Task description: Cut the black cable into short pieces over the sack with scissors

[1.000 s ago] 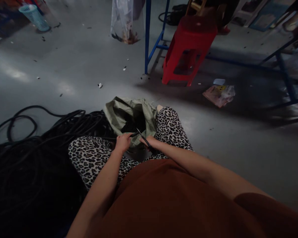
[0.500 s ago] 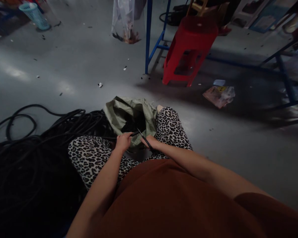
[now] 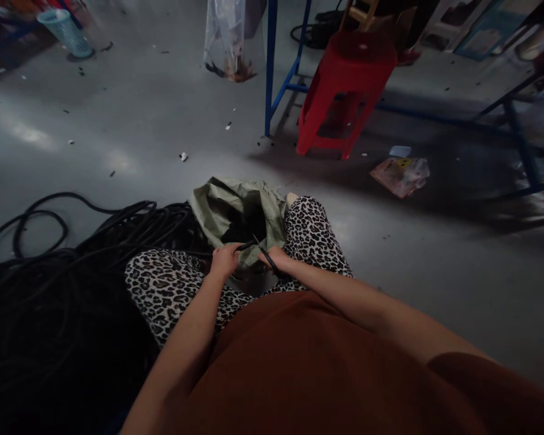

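Note:
My left hand [image 3: 225, 261] is closed around a black rubber cord [image 3: 245, 246], whose short end sticks out to the right past my fingers. My right hand [image 3: 275, 258] grips a pair of scissors [image 3: 268, 257] with black handles, the metal blades pointing up and left at the cord's end. Whether the blades touch the cord is too small to tell. Just beyond both hands an olive-green woven sack [image 3: 204, 208] stands with its mouth spread between my knees. Dark pieces [image 3: 238, 226] lie inside it, their shapes lost in shadow.
A large tangled heap of black cord [image 3: 95, 260] covers the floor on my left. Ahead stand a red plastic stool [image 3: 347, 90], a blue metal table leg [image 3: 271, 72] and a clear plastic bag [image 3: 233, 45]. A light-blue basket [image 3: 66, 33] is far left; a crumpled packet [image 3: 401, 175] lies right.
Almost nothing differs. The scissors and my right hand have shifted very slightly, while my left hand keeps its hold on the cord.

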`<state>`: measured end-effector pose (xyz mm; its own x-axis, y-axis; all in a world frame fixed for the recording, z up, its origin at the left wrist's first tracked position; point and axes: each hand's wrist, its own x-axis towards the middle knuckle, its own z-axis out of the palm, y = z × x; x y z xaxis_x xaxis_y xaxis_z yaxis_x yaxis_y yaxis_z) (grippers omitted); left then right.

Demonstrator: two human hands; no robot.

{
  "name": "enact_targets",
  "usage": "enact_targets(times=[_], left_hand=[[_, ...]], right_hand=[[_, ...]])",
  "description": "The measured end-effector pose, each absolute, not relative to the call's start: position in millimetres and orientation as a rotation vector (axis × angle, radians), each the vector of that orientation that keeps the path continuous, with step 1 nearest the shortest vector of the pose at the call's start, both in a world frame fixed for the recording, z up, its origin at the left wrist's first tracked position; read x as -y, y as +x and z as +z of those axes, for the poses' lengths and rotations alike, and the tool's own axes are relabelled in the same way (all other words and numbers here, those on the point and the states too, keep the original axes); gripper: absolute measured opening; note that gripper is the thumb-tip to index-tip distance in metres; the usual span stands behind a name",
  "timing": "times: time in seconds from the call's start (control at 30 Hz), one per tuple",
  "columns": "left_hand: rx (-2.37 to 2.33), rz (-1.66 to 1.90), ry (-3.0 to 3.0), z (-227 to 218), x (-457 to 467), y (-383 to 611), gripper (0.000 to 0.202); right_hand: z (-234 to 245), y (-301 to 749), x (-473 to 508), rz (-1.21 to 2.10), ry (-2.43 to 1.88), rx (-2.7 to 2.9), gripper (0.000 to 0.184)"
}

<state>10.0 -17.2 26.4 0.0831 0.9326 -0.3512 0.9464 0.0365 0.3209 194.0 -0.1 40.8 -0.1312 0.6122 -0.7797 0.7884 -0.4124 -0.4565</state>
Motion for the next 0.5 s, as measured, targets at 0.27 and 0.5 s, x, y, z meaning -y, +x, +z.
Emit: enact_targets(times=[0.27,0.5], left_hand=[[-1.912,0.005,1.867,26.9,15.0,10.1,0.037],[-1.951,0.039,1.872,25.0,14.3,9.4,0.037]], right_hand=[[24.5,192.7,-1.4,-1.781,1.922,-1.436,0.029],[33.6,188.5,-0.8,-1.735,1.899,-1.460,0.034]])
